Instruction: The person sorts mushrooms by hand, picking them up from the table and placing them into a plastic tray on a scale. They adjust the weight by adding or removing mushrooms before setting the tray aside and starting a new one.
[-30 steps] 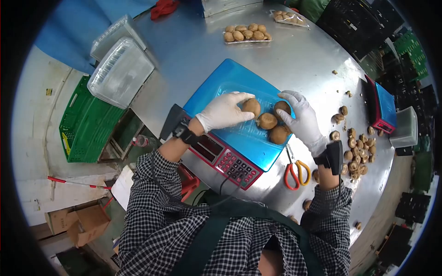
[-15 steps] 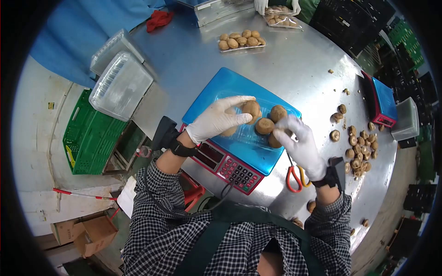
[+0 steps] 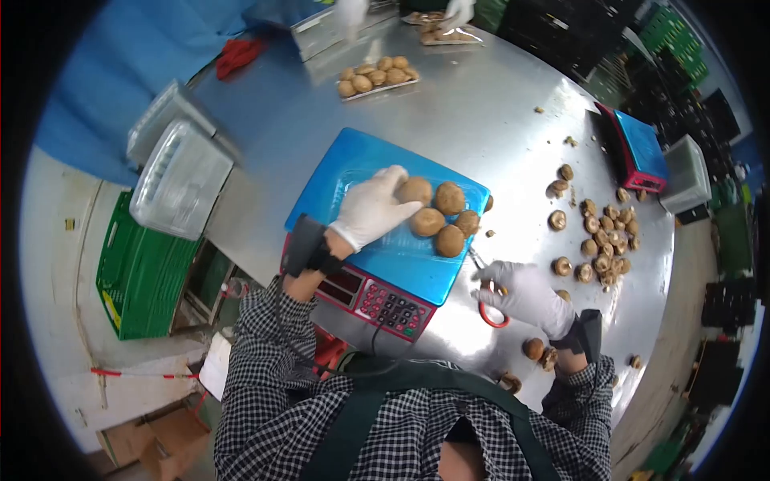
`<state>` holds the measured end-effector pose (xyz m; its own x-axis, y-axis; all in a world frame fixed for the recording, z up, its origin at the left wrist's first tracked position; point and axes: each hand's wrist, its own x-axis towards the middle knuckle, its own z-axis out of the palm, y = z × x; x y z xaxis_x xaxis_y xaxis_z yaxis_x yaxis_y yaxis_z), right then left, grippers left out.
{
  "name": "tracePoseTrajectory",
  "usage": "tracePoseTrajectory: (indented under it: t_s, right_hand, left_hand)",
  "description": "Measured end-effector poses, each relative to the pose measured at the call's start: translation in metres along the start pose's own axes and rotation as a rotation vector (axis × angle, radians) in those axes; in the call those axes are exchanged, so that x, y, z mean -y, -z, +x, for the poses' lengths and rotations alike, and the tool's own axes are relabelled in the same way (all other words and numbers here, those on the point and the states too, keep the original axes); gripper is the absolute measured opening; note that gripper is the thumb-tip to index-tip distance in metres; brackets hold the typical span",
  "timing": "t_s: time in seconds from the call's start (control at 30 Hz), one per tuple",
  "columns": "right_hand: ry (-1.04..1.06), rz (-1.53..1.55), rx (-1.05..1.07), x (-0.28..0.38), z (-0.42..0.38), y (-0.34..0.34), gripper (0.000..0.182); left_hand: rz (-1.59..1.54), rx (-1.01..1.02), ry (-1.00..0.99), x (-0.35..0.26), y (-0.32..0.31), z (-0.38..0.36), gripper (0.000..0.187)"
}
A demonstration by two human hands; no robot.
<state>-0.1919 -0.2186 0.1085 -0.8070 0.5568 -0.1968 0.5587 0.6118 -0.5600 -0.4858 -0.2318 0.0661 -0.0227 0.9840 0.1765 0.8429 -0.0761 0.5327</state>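
Observation:
A blue-topped digital scale (image 3: 313,180) carries a clear plastic tray (image 3: 393,244) with several brown mushrooms (image 3: 449,198) in its right part. My left hand (image 3: 370,210), in a white glove, reaches over the tray with thumb and fingertips closed around a round mushroom (image 3: 415,190). Beside the scale's right edge, my white-gloved right hand (image 3: 529,298) is over a pair of scissors (image 3: 494,318) lying on the metal table. Its thumb and fingers close about the handles, partly covering them; one red loop and the blades show.
Loose mushrooms (image 3: 609,240) lie scattered on the right of the metal table (image 3: 465,104). A second scale (image 3: 640,152) stands far right. A filled tray of mushrooms (image 3: 377,78) is at the back, near a co-worker's gloved hands (image 3: 459,12). Stacked clear trays (image 3: 180,180) stand left.
My right hand has left the mushrooms in the tray and moved down to the scissors. My left hand stays at its mushroom. The view has shifted, and one co-worker's hand has moved left.

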Motion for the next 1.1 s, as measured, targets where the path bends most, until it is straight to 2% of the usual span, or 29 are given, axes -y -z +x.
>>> tracePoseTrajectory:
  t_s: [0.07, 0.13, 0.17, 0.23, 0.27, 0.33, 0.4, 0.43, 0.5, 0.57, 0.6, 0.63, 0.67, 0.73, 0.87, 1.0, 1.1]
  right_hand:
    - [0.008, 0.001, -0.263, -0.005, 0.015, -0.002, 0.028]
    - [0.009, -0.012, -0.424, 0.006, 0.035, 0.007, 0.031]
    - [0.011, -0.005, -0.426, 0.004, 0.046, 0.008, 0.031]
    - [0.071, -0.222, -0.568, -0.002, 0.066, 0.001, 0.034]
    - [0.081, -0.215, -0.567, -0.008, 0.070, -0.003, 0.034]
    - [-0.038, 0.088, -0.407, -0.017, 0.075, -0.004, 0.035]
    - [-0.026, 0.154, -0.400, -0.022, 0.073, -0.004, 0.032]
    - [-0.012, 0.250, -0.429, -0.024, 0.073, -0.005, 0.031]
    - [-0.007, 0.416, -0.466, -0.027, 0.073, -0.010, 0.031]
    - [-0.001, 0.455, -0.466, -0.026, 0.073, -0.019, 0.030]
    - [0.013, 0.497, -0.470, -0.026, 0.074, -0.023, 0.030]
    - [0.080, 0.341, -0.550, -0.028, 0.074, -0.027, 0.032]
    - [0.151, 0.128, -0.576, -0.031, 0.077, -0.026, 0.034]
    - [0.073, 0.116, -0.569, -0.027, 0.074, -0.023, 0.034]
    - [0.117, 0.120, -0.539, -0.028, 0.067, -0.018, 0.035]
    - [0.074, 0.168, -0.619, -0.030, 0.062, -0.022, 0.036]
    - [0.122, 0.110, -0.625, -0.026, 0.068, -0.012, 0.042]
  left_hand:
    - [-0.066, 0.035, 0.083, -0.002, 0.008, -0.003, 0.045]
    - [-0.068, -0.004, 0.049, 0.000, 0.008, -0.003, 0.045]
    - [-0.112, -0.020, 0.051, -0.003, 0.011, -0.003, 0.044]
    - [-0.147, -0.037, 0.064, -0.002, 0.014, -0.008, 0.043]
    - [-0.146, -0.043, 0.009, 0.002, 0.012, -0.010, 0.042]
    - [-0.141, -0.054, -0.038, 0.004, 0.015, -0.016, 0.043]
    - [-0.421, 0.211, 0.178, 0.002, 0.015, -0.026, 0.048]
    - [-0.486, 0.260, 0.202, 0.003, 0.014, -0.028, 0.052]
    - [-0.544, 0.235, 0.183, 0.003, 0.015, -0.032, 0.053]
    - [-0.601, 0.219, 0.151, 0.002, 0.016, -0.035, 0.054]
    - [-0.507, 0.141, 0.103, 0.003, 0.017, -0.036, 0.054]
    - [-0.414, 0.066, 0.049, 0.004, 0.018, -0.037, 0.054]
    - [-0.422, 0.081, 0.026, 0.003, 0.022, -0.039, 0.054]
    - [-0.032, 0.004, -0.070, 0.000, 0.032, -0.044, 0.050]
    - [-0.203, 0.070, 0.192, 0.003, 0.030, -0.047, 0.031]
    - [-0.268, 0.105, 0.093, 0.003, 0.025, -0.041, 0.026]
    - [-0.409, 0.167, 0.191, -0.001, 0.022, -0.043, 0.026]
